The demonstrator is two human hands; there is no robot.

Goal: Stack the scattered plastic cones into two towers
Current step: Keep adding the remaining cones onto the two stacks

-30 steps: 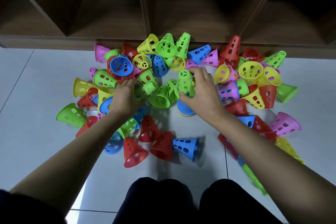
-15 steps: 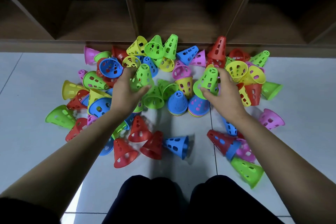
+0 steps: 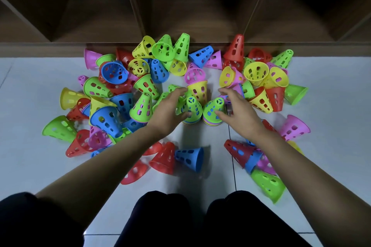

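Observation:
Two short towers stand side by side on the floor. The left tower [image 3: 192, 110] and the right tower [image 3: 213, 110] each have a green cone on top. My left hand [image 3: 170, 111] is spread beside the left tower, with the thumb touching its green cone and the fingers straight behind it. To the right of the right tower, my right hand [image 3: 240, 111] is spread with straight fingers, its thumb close to the tower's base. Several loose cones [image 3: 118, 94] in red, blue, green, yellow and pink lie scattered all round.
A dark wooden shelf unit [image 3: 140, 26] runs along the back, its base edge just behind the pile. A blue cone [image 3: 190, 157] and red cones [image 3: 163, 158] lie in front of the towers. My knees [image 3: 180, 220] are at the bottom, on pale floor tiles [image 3: 30, 166].
Each hand carried a green cone inward and set it on a blue-topped tower. Both towers now have green tops, and the fingers have spread off the cones.

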